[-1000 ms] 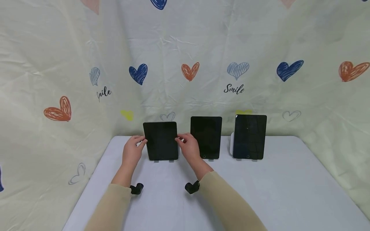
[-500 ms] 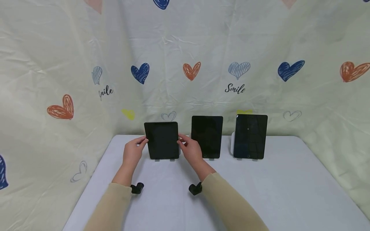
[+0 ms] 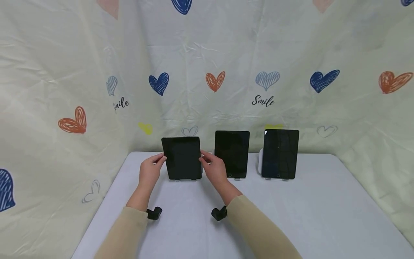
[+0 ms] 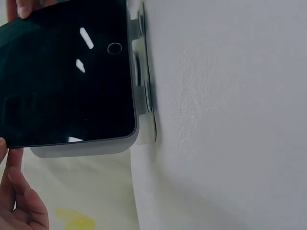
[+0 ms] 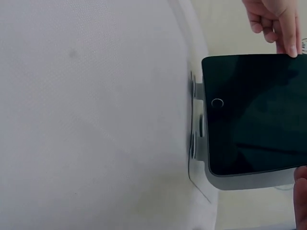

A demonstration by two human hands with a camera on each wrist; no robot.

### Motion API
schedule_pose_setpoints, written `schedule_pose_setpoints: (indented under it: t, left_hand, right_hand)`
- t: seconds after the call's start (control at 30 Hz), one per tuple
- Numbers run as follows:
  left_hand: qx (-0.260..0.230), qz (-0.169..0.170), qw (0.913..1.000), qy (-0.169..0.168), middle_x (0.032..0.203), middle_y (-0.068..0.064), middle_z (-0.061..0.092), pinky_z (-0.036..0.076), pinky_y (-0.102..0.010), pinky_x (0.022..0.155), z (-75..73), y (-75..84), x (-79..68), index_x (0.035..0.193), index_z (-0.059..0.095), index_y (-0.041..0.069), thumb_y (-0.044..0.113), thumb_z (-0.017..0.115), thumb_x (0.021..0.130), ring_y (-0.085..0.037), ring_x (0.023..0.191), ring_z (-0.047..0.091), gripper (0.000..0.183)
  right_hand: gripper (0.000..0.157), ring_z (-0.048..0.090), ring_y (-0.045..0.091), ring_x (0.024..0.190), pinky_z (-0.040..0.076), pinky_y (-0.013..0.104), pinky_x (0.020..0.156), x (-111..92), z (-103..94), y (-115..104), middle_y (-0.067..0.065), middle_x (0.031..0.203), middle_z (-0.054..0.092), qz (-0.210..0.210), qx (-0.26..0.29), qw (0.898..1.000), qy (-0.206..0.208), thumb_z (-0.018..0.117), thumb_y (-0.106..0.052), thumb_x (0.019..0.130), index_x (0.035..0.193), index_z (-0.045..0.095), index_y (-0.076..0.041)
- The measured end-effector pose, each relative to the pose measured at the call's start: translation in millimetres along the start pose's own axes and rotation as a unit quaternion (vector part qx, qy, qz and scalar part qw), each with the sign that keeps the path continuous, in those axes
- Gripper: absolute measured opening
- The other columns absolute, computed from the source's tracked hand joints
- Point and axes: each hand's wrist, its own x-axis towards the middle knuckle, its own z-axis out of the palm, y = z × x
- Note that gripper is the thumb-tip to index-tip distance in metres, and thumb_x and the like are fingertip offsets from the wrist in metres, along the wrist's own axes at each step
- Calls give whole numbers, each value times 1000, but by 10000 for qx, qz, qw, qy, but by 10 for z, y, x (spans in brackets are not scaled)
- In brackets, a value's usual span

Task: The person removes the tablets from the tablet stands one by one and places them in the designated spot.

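A black tablet (image 3: 183, 158) stands upright at the back of the table, leaning on a pale stand (image 5: 240, 181) with small front hooks. My left hand (image 3: 150, 173) pinches its left edge between thumb and fingers. The right hand (image 3: 216, 172) does the same at the right edge, about mid-height. In the left wrist view the tablet's home button (image 4: 114, 48) faces out near the lower edge, by the stand's hooks (image 4: 139, 62). Whether that edge rests fully in the hooks I cannot tell. The stand's back is hidden behind the tablet.
Two more dark tablets stand to the right, a middle one (image 3: 232, 153) close to my right hand and a far one (image 3: 280, 154), both on stands. A cloth backdrop (image 3: 233, 46) with printed hearts hangs right behind the white-covered table (image 3: 307, 219).
The hands keep their hold on the tablet's two sides. Its lower edge now covers more of the stand's front hooks. The head view has shifted slightly; the other tablets stay put.
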Motion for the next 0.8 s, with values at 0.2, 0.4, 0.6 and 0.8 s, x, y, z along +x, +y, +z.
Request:
schedule_pose_setpoints:
  t: [0.2, 0.4, 0.6, 0.8]
  left_hand:
    - [-159, 79, 9998, 115, 113, -5, 71, 51, -32, 77, -8, 48, -74, 126, 71, 18, 32, 66, 96, -22, 99, 58, 34]
    - [-244, 258, 9988, 333, 102, -5, 71, 45, -25, 66, 5, 74, -169, 125, 72, 21, 27, 70, 94, -19, 89, 56, 31]
    - [-315, 138, 9989, 304, 103, -6, 70, 45, -24, 67, 17, 75, -244, 128, 69, 23, 27, 69, 95, -19, 89, 56, 34]
    - [-246, -100, 9996, 129, 103, -6, 68, 46, -28, 70, -1, 50, -309, 131, 67, 24, 30, 68, 96, -21, 91, 54, 36]
  right_hand:
    - [38, 63, 17, 96, 56, 31, 78, -36, -40, -44, -1, 104, 71, 48, 247, 9997, 37, 68, -23, 96, 133, 65, -24]
    - [41, 63, 17, 89, 55, 31, 71, -93, -81, -58, 0, 104, 69, 274, 468, 9985, -100, 66, -22, 97, 137, 62, -26]
    - [44, 62, 17, 79, 54, 30, 67, -178, -123, -78, 0, 102, 67, 530, 695, 9957, -304, 66, -22, 97, 140, 59, -29]
    - [47, 67, 29, 88, 55, 31, 70, -240, -140, -112, 1, 101, 66, 759, 755, 9929, -516, 65, -22, 98, 142, 56, -34]
